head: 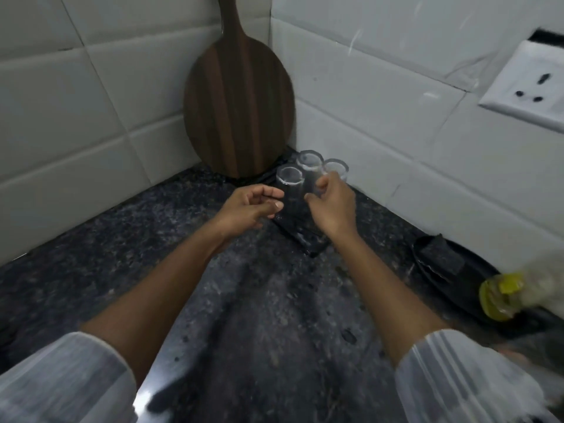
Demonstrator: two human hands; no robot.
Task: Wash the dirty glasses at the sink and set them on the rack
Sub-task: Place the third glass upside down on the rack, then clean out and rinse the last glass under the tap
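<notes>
Three clear glasses stand close together on a dark mat or rack point(308, 239) in the counter's back corner: a left glass point(289, 176), a back glass point(309, 160) and a right glass point(335, 167). My right hand point(332, 206) has its fingers curled around the lower side of the right glass. My left hand point(248, 207) hovers just left of the left glass, fingers half curled and apart, holding nothing. No sink is in view.
A round wooden cutting board point(239, 102) leans in the tiled corner behind the glasses. A black pan point(451, 270) and a yellow-capped bottle point(500, 296) lie at the right. A wall socket point(531, 87) sits on the right wall. The counter point(259, 315) is dark speckled stone.
</notes>
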